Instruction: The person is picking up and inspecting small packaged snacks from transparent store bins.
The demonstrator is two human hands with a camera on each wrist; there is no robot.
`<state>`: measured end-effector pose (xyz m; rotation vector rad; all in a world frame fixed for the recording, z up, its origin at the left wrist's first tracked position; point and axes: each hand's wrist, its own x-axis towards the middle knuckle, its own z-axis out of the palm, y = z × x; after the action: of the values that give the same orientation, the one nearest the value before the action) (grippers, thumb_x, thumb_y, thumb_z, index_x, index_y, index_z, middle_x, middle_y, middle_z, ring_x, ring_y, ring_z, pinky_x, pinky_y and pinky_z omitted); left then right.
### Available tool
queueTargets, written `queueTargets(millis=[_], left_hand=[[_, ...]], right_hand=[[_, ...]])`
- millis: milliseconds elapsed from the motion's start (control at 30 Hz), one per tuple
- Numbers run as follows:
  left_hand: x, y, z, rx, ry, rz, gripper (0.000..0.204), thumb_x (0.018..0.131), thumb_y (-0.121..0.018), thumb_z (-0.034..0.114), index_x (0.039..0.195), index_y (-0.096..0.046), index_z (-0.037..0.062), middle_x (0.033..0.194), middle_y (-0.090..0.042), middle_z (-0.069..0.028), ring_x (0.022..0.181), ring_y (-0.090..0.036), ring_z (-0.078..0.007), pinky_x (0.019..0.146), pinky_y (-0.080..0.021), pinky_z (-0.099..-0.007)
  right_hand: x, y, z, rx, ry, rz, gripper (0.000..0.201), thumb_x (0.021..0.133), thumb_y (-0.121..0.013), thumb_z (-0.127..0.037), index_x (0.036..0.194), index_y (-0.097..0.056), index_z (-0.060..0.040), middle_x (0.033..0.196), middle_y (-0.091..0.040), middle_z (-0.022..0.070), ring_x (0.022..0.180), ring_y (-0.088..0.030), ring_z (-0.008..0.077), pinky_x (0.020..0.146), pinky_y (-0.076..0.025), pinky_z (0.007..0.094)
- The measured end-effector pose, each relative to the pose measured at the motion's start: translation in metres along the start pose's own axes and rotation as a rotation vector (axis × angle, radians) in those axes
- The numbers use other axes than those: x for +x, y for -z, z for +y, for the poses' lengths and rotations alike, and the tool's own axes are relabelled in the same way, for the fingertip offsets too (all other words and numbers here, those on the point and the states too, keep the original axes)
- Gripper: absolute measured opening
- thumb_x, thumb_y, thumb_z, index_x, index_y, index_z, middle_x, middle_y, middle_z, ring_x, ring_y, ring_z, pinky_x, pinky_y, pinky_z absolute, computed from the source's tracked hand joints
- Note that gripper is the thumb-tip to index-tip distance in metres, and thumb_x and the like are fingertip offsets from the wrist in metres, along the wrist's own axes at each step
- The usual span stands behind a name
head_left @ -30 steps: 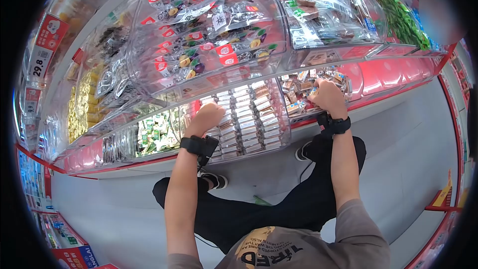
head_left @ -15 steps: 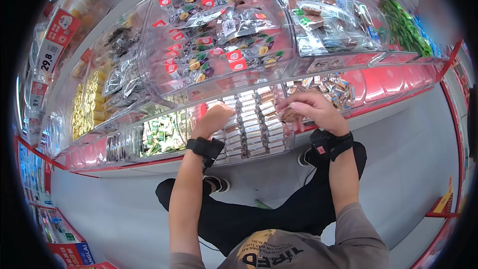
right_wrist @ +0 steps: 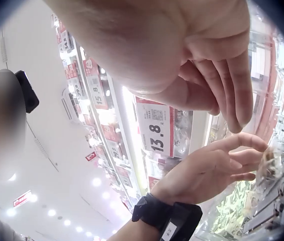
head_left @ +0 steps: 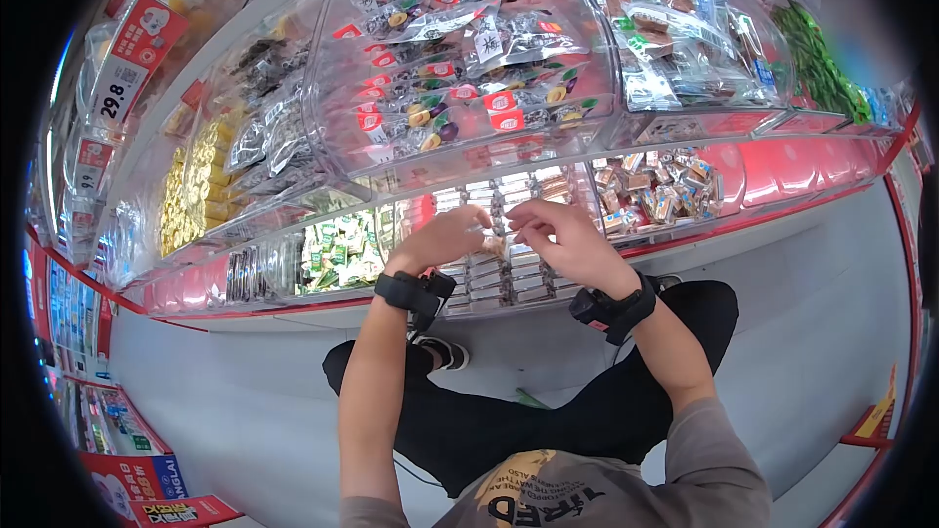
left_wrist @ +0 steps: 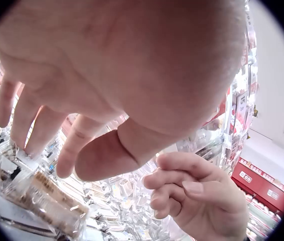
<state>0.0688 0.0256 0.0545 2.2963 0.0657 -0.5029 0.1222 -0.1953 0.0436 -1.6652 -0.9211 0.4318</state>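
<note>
Both hands hover close together over a clear bin of silver-wrapped snack bars (head_left: 484,284) laid in rows. My left hand (head_left: 445,240) reaches over the bin's left side, its fingers loosely extended. In the left wrist view, its fingertips are right at the clear wrappers. A brown snack in a clear wrapper (left_wrist: 49,201) lies on the rows beneath them. My right hand (head_left: 558,240) comes in from the right, palm turned inward, fingers bent loosely. Nothing shows between the right thumb and fingers in the left wrist view.
Right of the bars is a bin of loose small wrapped snacks (head_left: 660,186). Green-wrapped sweets (head_left: 342,249) fill a bin to the left. A clear upper tray of plum packets (head_left: 460,59) overhangs the lower row. A red shelf edge (head_left: 763,220) runs along the front.
My right hand has moved left from the loose-snack bin to the bar rows. The brown snack it carried half a second ago is out of its fingers. My left fingers have straightened.
</note>
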Motion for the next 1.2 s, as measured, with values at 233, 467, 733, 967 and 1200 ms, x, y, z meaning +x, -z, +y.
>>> queueTargets(millis=[233,467,733,967,1200], left_hand=[[-0.002,-0.007,-0.002,0.212,-0.075,0.1,0.033,0.077,-0.066,0.017,0.107,-0.058,0.0071,0.107,-0.063,-0.0123,0.104,-0.058,-0.0273,0.089,-0.045,-0.0366],[0.004,-0.011,-0.007,0.386,-0.169,0.115,0.031,0.071,-0.069,0.019,0.097,-0.058,0.0052,0.1,-0.063,-0.0132,0.098,-0.058,-0.0309,0.084,-0.045,-0.0392],[0.001,-0.007,0.009,0.21,0.012,0.036,0.033,0.091,-0.052,0.033,0.103,-0.056,0.0032,0.102,-0.06,-0.0147,0.1,-0.056,-0.0287,0.085,-0.043,-0.0376],[0.009,-0.007,-0.012,0.139,-0.132,0.007,0.039,0.099,-0.039,0.033,0.107,-0.056,-0.0013,0.104,-0.059,-0.0142,0.102,-0.054,-0.0273,0.089,-0.041,-0.0358],[0.012,-0.003,-0.015,0.174,-0.155,-0.012,0.037,0.099,-0.039,0.033,0.1,-0.056,-0.0004,0.091,-0.058,-0.01,0.089,-0.051,-0.0213,0.083,-0.041,-0.0328]], right_hand=[[-0.011,-0.005,0.002,-0.362,0.1,-0.105,0.023,0.085,-0.053,-0.011,0.106,-0.059,-0.0017,0.115,-0.057,0.0147,0.107,-0.054,0.0322,0.092,-0.043,0.041],[-0.013,-0.003,0.008,-0.501,0.147,-0.223,0.02,0.085,-0.058,-0.012,0.103,-0.06,-0.0041,0.127,-0.051,0.0146,0.114,-0.05,0.0342,0.095,-0.042,0.0415],[-0.015,-0.006,0.013,-0.509,0.199,-0.186,0.031,0.085,-0.053,-0.01,0.115,-0.055,-0.0012,0.13,-0.047,0.0187,0.114,-0.049,0.0382,0.097,-0.041,0.0439],[-0.011,-0.001,0.003,-0.448,0.098,-0.273,0.039,0.09,-0.052,-0.011,0.128,-0.049,-0.0032,0.136,-0.043,0.0204,0.124,-0.043,0.0365,0.103,-0.036,0.0411],[-0.014,-0.003,0.011,-0.457,0.149,-0.262,0.029,0.091,-0.051,-0.013,0.117,-0.054,-0.0009,0.132,-0.047,0.0195,0.118,-0.049,0.0371,0.099,-0.04,0.0414]])
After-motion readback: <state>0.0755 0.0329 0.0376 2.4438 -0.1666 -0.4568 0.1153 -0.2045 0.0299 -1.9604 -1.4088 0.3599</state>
